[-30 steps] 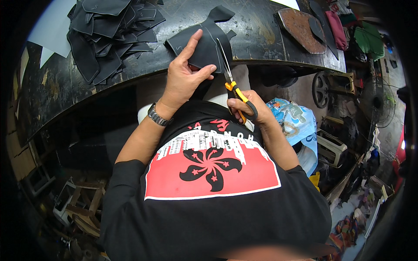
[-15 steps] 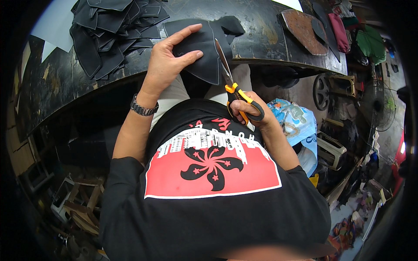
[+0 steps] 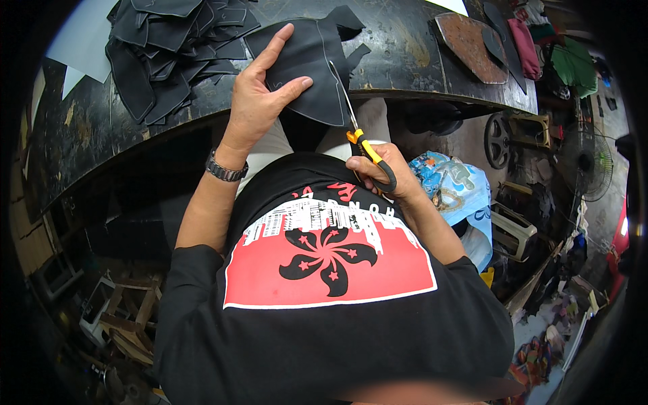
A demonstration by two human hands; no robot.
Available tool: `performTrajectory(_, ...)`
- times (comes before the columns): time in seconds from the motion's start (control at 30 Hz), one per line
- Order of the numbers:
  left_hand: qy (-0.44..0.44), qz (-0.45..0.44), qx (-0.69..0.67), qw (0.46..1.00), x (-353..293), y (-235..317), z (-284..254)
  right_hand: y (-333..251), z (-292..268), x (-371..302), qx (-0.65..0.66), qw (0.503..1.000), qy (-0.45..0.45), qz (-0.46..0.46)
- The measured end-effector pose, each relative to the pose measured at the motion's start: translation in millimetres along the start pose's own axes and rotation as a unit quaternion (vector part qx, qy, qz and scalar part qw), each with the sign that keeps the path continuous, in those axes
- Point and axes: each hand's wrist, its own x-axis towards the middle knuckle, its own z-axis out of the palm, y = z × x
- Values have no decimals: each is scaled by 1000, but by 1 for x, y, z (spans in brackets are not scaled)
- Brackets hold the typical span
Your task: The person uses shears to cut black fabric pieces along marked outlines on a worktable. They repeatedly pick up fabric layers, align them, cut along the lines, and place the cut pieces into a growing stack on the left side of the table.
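Observation:
My left hand [image 3: 266, 88] holds a black leather-like sheet piece [image 3: 314, 64] that hangs over the table's front edge. Its thumb and index finger spread across the top; the other fingers are hidden. A pale outline is drawn on the piece, and dark strips stick out along its right side. My right hand [image 3: 388, 172] is wrapped round scissors [image 3: 365, 145] with yellow and black handles. Their blades point up and away from me at the piece's right edge, looking nearly closed; the lower blade is hard to make out.
A heap of similar black cut pieces [image 3: 162, 54] lies on the worn black table [image 3: 398, 64] at the left. A brown board [image 3: 469, 47] rests at the right. Below it are a blue patterned cloth [image 3: 455, 185], a fan [image 3: 587, 169] and wooden stools [image 3: 131, 314].
The scissors have turned and their blades have come closer together at the piece's right edge. The piece has shifted slightly, and a dark strip now sticks out beside the blades.

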Motion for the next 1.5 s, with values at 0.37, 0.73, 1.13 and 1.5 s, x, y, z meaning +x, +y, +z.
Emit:
performTrajectory(0.37,-21,-53,-75,996,-10,1,12,-10,-3,12,85,995,-54,-26)
performTrajectory(0.73,-7,-42,-85,995,-10,0,15,-5,10,8,41,999,14,-14)
performTrajectory(1.13,-7,-64,-99,993,-23,-4,20,-14,12,22,111,993,-20,-30)
performTrajectory(1.5,3,-76,-112,991,-22,-2,20,-8,17,21,62,998,14,-11)
